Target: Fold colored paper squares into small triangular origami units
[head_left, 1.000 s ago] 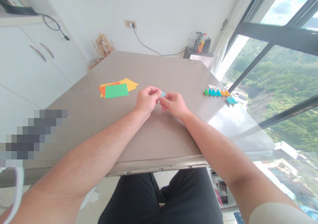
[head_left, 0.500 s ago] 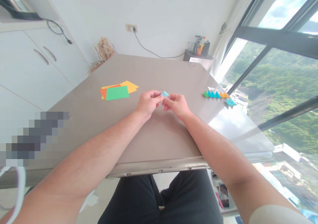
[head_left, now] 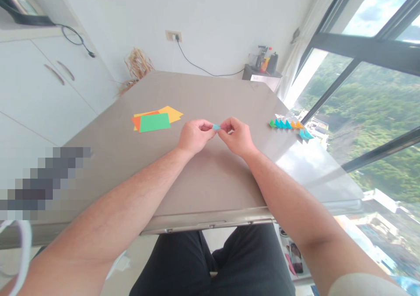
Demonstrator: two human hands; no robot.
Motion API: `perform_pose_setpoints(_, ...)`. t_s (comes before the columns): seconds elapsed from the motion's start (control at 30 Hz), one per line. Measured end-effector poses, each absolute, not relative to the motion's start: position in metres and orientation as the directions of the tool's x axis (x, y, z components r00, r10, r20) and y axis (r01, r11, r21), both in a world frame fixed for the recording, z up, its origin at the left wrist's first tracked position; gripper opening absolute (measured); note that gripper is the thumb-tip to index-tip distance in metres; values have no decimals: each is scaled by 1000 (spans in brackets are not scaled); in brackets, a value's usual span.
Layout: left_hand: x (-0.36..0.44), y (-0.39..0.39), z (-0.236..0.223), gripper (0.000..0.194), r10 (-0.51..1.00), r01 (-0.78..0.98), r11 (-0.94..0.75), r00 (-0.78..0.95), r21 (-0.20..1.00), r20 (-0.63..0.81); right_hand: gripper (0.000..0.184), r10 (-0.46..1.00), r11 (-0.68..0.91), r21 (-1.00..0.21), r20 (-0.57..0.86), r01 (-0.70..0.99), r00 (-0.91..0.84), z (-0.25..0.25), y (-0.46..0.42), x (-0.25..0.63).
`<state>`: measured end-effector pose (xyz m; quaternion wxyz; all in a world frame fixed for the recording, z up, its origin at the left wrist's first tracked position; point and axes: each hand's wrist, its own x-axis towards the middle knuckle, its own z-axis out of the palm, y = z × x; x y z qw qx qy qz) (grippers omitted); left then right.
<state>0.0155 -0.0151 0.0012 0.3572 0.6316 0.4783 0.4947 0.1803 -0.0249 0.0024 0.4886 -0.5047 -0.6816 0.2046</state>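
A small piece of folded light-blue paper [head_left: 216,127] is pinched between my two hands above the middle of the table. My left hand [head_left: 195,135] grips its left end between thumb and fingers. On the other side, my right hand [head_left: 236,135] holds the right end with thumb and forefinger. Much of the paper is covered by the fingertips, so its exact shape is hard to make out.
Left of my hands lie a green paper sheet [head_left: 155,123] and yellow sheets [head_left: 172,113], with an orange one [head_left: 135,122] between. Several small folded paper boats [head_left: 282,124] stand in a row at right; more blue ones [head_left: 306,134] sit nearer. The grey table [head_left: 210,177] borders a window.
The folded paper has been lowered or turned, so its pointed top no longer shows. My right hand's fingers have shifted up and rolled over toward its right end.
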Motion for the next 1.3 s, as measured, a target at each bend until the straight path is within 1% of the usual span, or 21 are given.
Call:
perform_pose_setpoints(0.1,13,-14,2,15,952,331,-306,82,892,296,7,907,372,-772,421,515,-24,4,-26,183)
perform_pose_setpoints(0.17,12,-14,2,14,948,353,-317,98,880,302,8,908,370,-764,418,528,-32,6,-26,184)
perform_pose_setpoints(0.23,12,-14,2,13,951,340,-307,97,889,292,8,910,367,-754,412,544,-42,6,-27,183)
perform_pose_setpoints(0.3,14,-14,2,13,960,290,-278,89,916,264,8,908,365,-737,417,569,-42,6,-27,182)
perform_pose_setpoints(0.43,18,-16,1,14,973,193,-230,70,954,221,9,870,390,-655,493,648,-25,1,-27,177)
perform_pose_setpoints(0.57,21,-16,0,13,977,169,-214,24,962,213,10,805,434,-536,591,724,-44,-4,-26,173)
perform_pose_setpoints(0.6,20,-16,0,13,976,175,-215,22,961,215,9,798,442,-533,601,722,-45,-5,-26,173)
perform_pose_setpoints(0.7,20,-15,0,14,973,216,-231,29,949,230,5,802,450,-578,596,681,-24,-7,-25,173)
perform_pose_setpoints(0.77,19,-16,1,15,972,228,-234,29,945,233,5,794,464,-581,607,668,-24,-8,-24,174)
perform_pose_setpoints(0.83,20,-16,1,14,974,214,-226,18,950,227,9,766,490,-535,641,689,-47,-9,-23,174)
perform_pose_setpoints(0.97,23,-17,1,10,977,158,-208,-22,965,214,22,688,530,-360,713,768,-140,-12,-23,172)
perform_pose_setpoints(1.03,23,-17,1,9,979,137,-195,-33,971,201,26,665,539,-297,724,788,-181,-13,-23,171)
perform_pose_setpoints(1.07,24,-16,1,9,980,127,-188,-40,974,194,26,667,541,-300,722,785,-184,-13,-23,170)
perform_pose_setpoints(1.1,24,-16,1,8,981,113,-180,-51,977,186,24,677,544,-332,716,771,-170,-13,-23,170)
perform_pose_setpoints(1.17,23,-16,2,9,982,83,-167,-77,983,173,15,723,537,-451,682,713,-113,-11,-23,171)
perform_pose_setpoints(1.23,23,-15,4,12,984,43,-154,-83,987,157,11,783,493,-575,620,653,-44,-9,-23,172)
perform_pose_setpoints(1.3,22,-15,5,16,991,18,-126,-42,992,127,8,828,442,-644,560,625,-8,-7,-23,173)
